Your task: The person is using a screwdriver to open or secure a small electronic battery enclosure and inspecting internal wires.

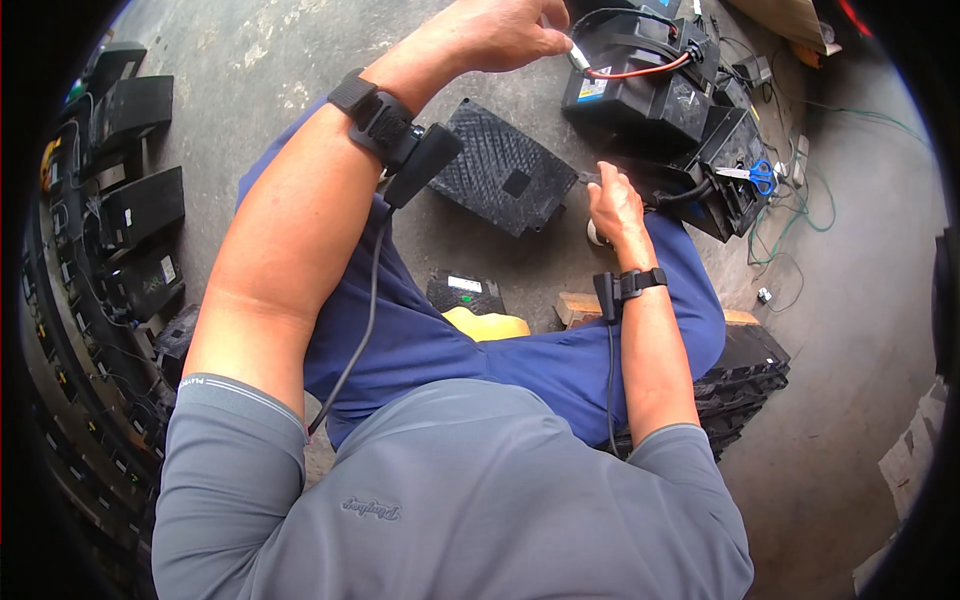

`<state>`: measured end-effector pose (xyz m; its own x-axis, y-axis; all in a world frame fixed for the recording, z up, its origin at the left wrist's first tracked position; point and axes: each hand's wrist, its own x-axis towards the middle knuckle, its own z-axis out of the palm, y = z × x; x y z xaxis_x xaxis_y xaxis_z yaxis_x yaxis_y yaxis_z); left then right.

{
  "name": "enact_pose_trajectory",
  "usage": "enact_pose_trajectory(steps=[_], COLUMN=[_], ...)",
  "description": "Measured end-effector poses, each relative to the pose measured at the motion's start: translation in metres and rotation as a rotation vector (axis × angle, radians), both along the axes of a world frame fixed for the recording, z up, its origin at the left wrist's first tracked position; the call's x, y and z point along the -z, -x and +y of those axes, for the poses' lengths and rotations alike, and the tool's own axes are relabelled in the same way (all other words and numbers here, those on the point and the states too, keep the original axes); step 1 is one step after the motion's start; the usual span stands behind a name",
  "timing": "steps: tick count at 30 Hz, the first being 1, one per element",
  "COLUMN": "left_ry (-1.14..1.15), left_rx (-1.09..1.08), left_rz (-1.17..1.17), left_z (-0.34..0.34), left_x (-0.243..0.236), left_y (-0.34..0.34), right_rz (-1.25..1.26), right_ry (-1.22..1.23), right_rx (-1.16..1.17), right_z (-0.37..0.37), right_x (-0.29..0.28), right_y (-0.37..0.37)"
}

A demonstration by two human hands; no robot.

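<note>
1. Grey, scuffed concrete floor (840, 330) spread through the room, with black boxes (140, 215) in rows along the left.
2. At upper right on that floor I saw a bulky black case (635, 105). I judged it heavy and stiff, best lifted by the handle-like bar arching over it.
3. Left of the case, apart from it, was a ribbed black panel (495, 155), probably rigid; I would have gripped opposite edges.
4. The left hand (515, 35) was curled, thumb against a cable's plug; the right hand (617, 205), fingers bent, was beside the panel's corner. I could not tell whether either gripped anything.
5. Blue-handled scissors (762, 177) lay right of the case.
6. The white plug (579, 59) looked light, its red-and-black cable flexible; hold the plug's body, not the wires.
</note>
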<state>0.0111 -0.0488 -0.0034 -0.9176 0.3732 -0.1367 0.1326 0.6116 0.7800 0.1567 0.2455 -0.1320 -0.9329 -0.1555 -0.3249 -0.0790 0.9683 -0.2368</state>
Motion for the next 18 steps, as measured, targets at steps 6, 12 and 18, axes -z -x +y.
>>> enact_pose_trajectory(steps=[6,12,18], left_ry=[-0.020,-0.061,-0.055], left_rx=[0.041,-0.023,-0.018], left_rz=[0.072,0.093,0.082], left_z=[-0.005,-0.004,-0.001], left_x=[-0.010,-0.003,-0.008], left_y=[-0.002,-0.006,-0.009], right_rz=[-0.209,-0.266,-0.277], right_ry=[0.085,0.108,0.108], right_rx=[0.212,0.201,0.017], right_z=[0.004,0.001,0.010], right_x=[-0.006,-0.010,-0.005], right_y=[0.008,0.013,0.014])
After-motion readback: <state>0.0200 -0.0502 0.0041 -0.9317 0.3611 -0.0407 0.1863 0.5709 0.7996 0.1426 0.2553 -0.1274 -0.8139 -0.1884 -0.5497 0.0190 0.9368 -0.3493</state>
